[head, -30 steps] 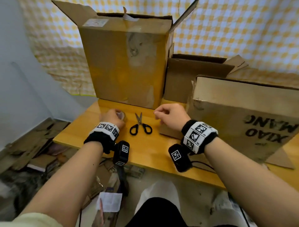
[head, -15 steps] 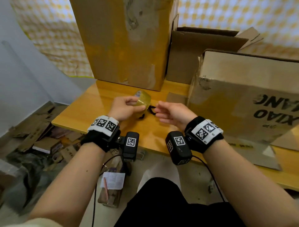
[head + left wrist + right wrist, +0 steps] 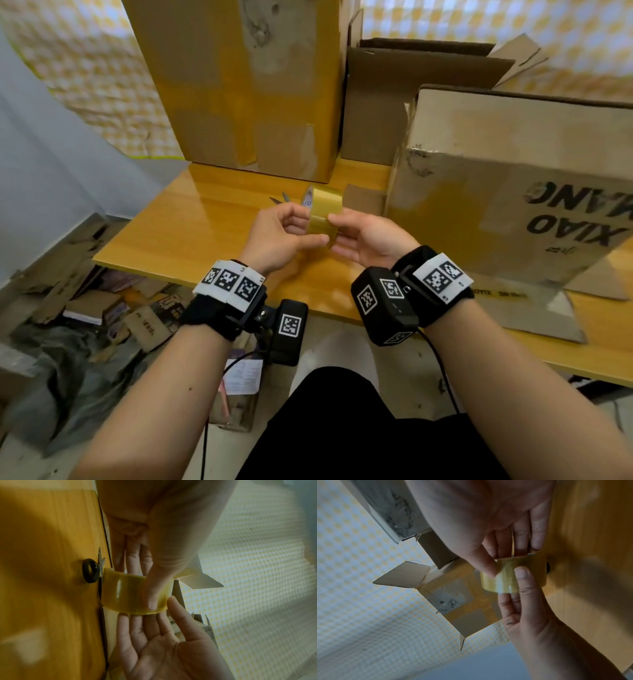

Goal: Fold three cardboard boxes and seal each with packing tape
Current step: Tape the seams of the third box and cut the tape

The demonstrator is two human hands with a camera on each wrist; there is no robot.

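Observation:
A roll of yellowish packing tape point(image 3: 325, 214) is held a little above the wooden table point(image 3: 205, 226), in front of my chest. My left hand point(image 3: 298, 229) grips the roll, thumb on its outer face point(image 3: 150, 595), fingers behind it. My right hand point(image 3: 342, 229) meets it from the right, fingers under the roll and thumb point(image 3: 488, 566) pressed on the tape surface. A tall taped box point(image 3: 239, 85) stands at the back, an open brown box point(image 3: 411, 102) beside it. A printed box point(image 3: 513, 192) lies at the right.
Black-handled scissors point(image 3: 91, 572) lie on the table just behind the roll; only their tips point(image 3: 279, 198) show in the head view. Cardboard scraps point(image 3: 85, 301) litter the floor at the left. A flat cardboard piece point(image 3: 534, 315) lies under the printed box.
My left hand picked the tape roll off the table and raised it toward me. My right hand left the printed box's edge and took hold of the roll's right side.

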